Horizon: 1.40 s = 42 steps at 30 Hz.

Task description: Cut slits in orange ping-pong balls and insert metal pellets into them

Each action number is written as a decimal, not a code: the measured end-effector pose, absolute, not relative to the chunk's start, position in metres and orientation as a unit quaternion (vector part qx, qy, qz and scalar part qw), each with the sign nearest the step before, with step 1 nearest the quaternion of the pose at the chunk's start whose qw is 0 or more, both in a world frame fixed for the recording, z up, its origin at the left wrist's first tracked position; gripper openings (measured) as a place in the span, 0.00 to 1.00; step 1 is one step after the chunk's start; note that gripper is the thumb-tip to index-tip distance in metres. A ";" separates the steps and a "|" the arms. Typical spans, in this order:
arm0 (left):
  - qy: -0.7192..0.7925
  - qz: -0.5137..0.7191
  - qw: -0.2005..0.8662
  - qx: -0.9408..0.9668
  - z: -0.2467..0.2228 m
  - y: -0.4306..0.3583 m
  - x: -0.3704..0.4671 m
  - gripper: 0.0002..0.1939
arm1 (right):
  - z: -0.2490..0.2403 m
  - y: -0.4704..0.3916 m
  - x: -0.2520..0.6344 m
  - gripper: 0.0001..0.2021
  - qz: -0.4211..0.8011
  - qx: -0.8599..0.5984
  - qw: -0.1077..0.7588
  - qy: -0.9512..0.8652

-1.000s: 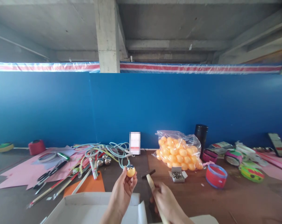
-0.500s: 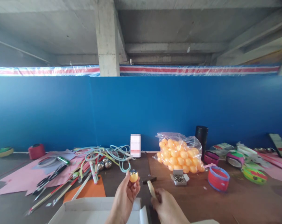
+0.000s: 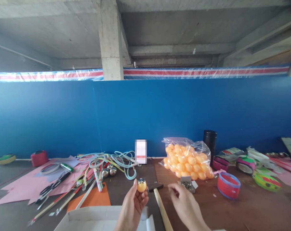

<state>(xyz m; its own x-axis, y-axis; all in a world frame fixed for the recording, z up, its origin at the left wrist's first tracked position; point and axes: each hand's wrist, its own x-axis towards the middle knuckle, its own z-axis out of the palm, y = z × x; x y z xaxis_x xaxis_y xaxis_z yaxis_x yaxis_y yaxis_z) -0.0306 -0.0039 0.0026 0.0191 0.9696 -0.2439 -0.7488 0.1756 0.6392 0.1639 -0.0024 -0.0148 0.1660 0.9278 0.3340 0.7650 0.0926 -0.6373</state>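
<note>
Between its thumb and fingers, my left hand (image 3: 135, 202) holds up a small shiny ball (image 3: 142, 185), yellow-orange below and silvery with dark reflections on top. My right hand (image 3: 182, 200) is off the hammer, its fingers curled near the small box of metal bits (image 3: 188, 185); whether anything is between the fingertips is hidden. The hammer (image 3: 162, 208) lies on the table between my hands, its dark head away from me and its pale wooden handle towards me.
A white open box (image 3: 92, 210) stands in front at left. Beyond it lie orange paper (image 3: 104, 196), tangled cords, sticks, scissors (image 3: 52, 186) and silver balls (image 3: 109, 172). A clear bag of orange balls (image 3: 187, 162), a black cylinder (image 3: 210, 144) and tape rolls (image 3: 228, 185) are at right.
My right hand has let go of the hammer handle and moved right, towards the small box. The hammer now lies on the table. My left hand still holds the ball.
</note>
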 end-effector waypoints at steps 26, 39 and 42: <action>0.313 0.608 0.710 0.171 -0.005 -0.001 -0.032 0.17 | -0.016 0.030 0.231 0.12 0.096 -0.795 0.244 -0.547; 0.318 0.609 0.704 0.180 -0.006 0.001 -0.031 0.16 | -0.026 0.036 0.232 0.11 0.087 -0.790 0.236 -0.560; 0.317 0.610 0.703 0.180 -0.003 -0.001 -0.030 0.16 | -0.028 0.039 0.232 0.12 0.085 -0.790 0.235 -0.560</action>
